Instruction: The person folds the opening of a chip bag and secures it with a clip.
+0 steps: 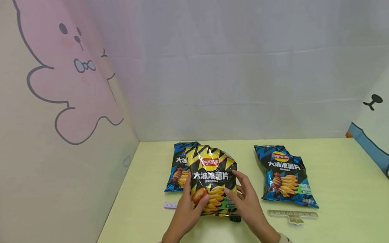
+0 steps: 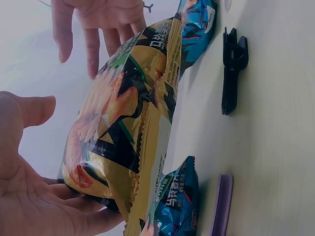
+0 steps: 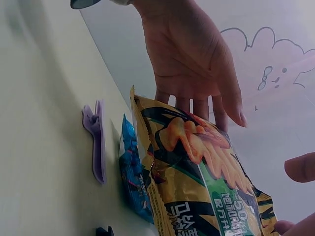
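A yellow and black bag of crisps [image 1: 212,178] stands tilted up off the pale green table [image 1: 345,186] between my two hands. My left hand [image 1: 186,207] touches its lower left side with straight fingers; in the left wrist view the left hand [image 2: 44,172] has its fingers against the yellow bag [image 2: 128,123] and its thumb clear of it. My right hand [image 1: 247,200] is spread at the bag's lower right. In the left wrist view the right hand [image 2: 93,19] hangs with straight fingers just off the bag. The yellow bag [image 3: 206,182] partly hides the left hand [image 3: 192,54] behind it.
A blue crisp bag [image 1: 175,171] lies behind the yellow one, and another blue bag [image 1: 286,175] lies to the right. A purple clip [image 1: 170,205], a black clip [image 1: 235,218] and a pale yellow clip [image 1: 292,215] lie near the front. Patterned screens wall the table on three sides.
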Demonstrator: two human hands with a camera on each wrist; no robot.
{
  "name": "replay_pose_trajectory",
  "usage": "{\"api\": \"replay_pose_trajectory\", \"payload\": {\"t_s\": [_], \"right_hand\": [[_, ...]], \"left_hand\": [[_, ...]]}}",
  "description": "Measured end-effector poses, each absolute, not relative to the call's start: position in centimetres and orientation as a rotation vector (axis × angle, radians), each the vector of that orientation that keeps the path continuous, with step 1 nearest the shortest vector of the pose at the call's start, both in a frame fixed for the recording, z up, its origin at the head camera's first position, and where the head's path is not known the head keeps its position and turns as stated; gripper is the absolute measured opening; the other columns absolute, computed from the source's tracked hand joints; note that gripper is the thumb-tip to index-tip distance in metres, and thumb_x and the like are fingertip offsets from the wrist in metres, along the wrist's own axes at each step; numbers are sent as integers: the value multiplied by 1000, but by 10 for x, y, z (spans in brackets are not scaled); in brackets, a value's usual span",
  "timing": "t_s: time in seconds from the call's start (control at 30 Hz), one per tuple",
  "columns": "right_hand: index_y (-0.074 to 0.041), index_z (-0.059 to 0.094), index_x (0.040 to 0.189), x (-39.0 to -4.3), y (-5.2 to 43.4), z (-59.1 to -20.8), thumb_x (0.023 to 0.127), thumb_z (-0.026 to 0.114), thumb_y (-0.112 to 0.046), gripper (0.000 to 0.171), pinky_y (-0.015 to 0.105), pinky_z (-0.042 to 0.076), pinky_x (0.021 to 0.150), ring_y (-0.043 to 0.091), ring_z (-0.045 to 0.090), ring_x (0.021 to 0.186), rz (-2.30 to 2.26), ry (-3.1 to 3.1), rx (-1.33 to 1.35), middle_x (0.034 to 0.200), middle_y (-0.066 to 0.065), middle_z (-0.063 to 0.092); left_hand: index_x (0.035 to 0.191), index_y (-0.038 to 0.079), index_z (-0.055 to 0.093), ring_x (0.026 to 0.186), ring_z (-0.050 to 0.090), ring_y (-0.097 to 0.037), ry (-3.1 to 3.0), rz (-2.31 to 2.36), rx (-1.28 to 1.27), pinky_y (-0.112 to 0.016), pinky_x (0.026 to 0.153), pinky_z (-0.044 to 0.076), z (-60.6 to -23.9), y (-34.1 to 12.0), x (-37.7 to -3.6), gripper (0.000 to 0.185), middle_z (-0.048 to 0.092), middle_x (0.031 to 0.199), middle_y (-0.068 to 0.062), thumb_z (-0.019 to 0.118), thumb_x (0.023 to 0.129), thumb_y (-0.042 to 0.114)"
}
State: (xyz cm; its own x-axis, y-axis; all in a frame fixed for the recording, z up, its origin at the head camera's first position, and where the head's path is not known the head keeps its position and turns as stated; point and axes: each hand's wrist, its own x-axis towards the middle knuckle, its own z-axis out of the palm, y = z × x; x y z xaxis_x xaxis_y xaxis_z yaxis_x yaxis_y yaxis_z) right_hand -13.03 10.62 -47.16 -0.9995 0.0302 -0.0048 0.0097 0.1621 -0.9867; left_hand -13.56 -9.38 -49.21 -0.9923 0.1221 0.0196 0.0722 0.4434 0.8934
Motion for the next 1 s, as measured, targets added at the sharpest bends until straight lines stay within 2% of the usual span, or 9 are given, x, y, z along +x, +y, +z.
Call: {"api": "replay_pose_trajectory", "payload": {"t_s": [0.17,0.4,0.57,0.7,0.8,0.9,1.0], "right_hand": [[-16,36,153,-126,103,-473,98,66,-20,62,42,48,102,35,54,131,2042,-2372,-48,167,19,24],[-18,37,152,-117,99,-473,97,67,-22,63,26,50,98,34,55,130,2079,-2350,-55,166,18,26],[-18,37,151,-112,97,-476,97,68,-22,63,22,50,95,34,55,130,2083,-2350,-71,166,19,27],[-18,36,152,-110,94,-478,97,68,-20,63,24,52,95,33,56,130,2104,-2351,-104,166,18,26],[-17,35,153,-108,92,-478,97,67,-18,63,33,52,99,33,55,130,2142,-2348,-149,167,16,25],[-18,33,154,-106,90,-478,98,65,-18,65,43,50,103,34,53,131,2183,-2351,-192,168,14,23],[-19,26,157,-104,88,-479,99,65,-18,70,43,49,104,35,51,133,2226,-2346,-190,168,15,22]], "left_hand": [[164,20,8,146,40,-41,2631,1678,180,-63,114,38,-492,-97,-130,89,24,168,-14,62,98,47],[164,24,12,137,50,-43,2630,1687,95,-63,109,43,-493,-100,-123,83,33,163,-20,59,99,47],[163,22,19,141,47,-41,2636,1723,28,-62,111,42,-496,-102,-117,80,36,162,-17,59,99,49],[161,17,23,145,42,-39,2646,1738,-16,-62,115,37,-497,-102,-113,80,38,162,-15,61,98,47],[160,15,27,147,41,-38,2651,1730,-50,-62,117,34,-497,-104,-110,77,39,161,-13,62,98,45],[158,14,29,144,45,-37,2655,1723,-68,-62,116,36,-498,-105,-107,75,43,159,-14,62,98,43],[157,13,30,143,47,-37,2655,1743,-83,-60,116,37,-500,-107,-105,74,46,157,-16,62,98,44]]}}
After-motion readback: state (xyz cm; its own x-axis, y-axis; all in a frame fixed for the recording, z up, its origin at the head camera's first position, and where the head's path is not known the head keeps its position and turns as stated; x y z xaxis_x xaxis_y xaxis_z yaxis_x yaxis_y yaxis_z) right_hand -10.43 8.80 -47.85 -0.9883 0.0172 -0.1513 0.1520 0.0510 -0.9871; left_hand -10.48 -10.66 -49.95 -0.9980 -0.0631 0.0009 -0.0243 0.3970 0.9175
